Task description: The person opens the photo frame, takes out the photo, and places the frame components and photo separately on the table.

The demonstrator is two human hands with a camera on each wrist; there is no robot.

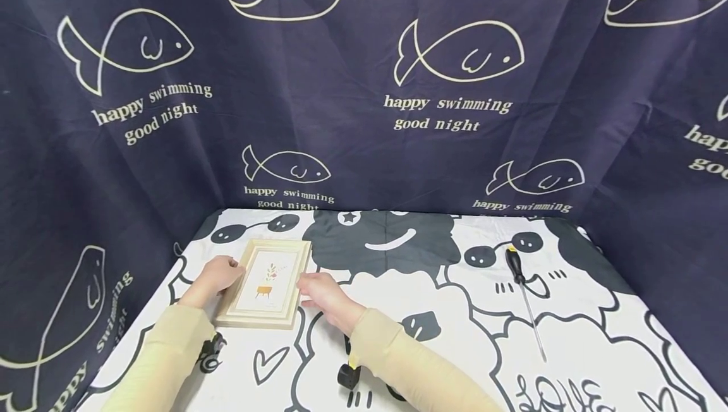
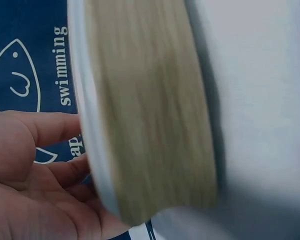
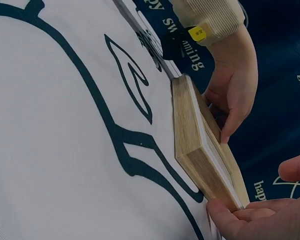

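A pale wooden picture frame (image 1: 273,282) with a picture of a potted plant lies at the left of the table in the head view. My left hand (image 1: 218,277) holds its left edge, the thumb over the front. In the left wrist view, the fingers of my left hand (image 2: 37,180) meet the frame's side (image 2: 155,115). My right hand (image 1: 330,295) grips the opposite edge near the lower corner. In the right wrist view, the fingers of my right hand (image 3: 260,220) touch the frame (image 3: 190,117) while one digit stands apart. Whether the frame is lifted I cannot tell.
A screwdriver (image 1: 519,273) with a black handle and long metal shaft lies at the table's right. The tablecloth (image 1: 455,342) has black-and-white cartoon drawings. Dark blue curtains (image 1: 364,83) with fish prints hang behind and at both sides. Black devices (image 1: 348,375) sit at the wrists.
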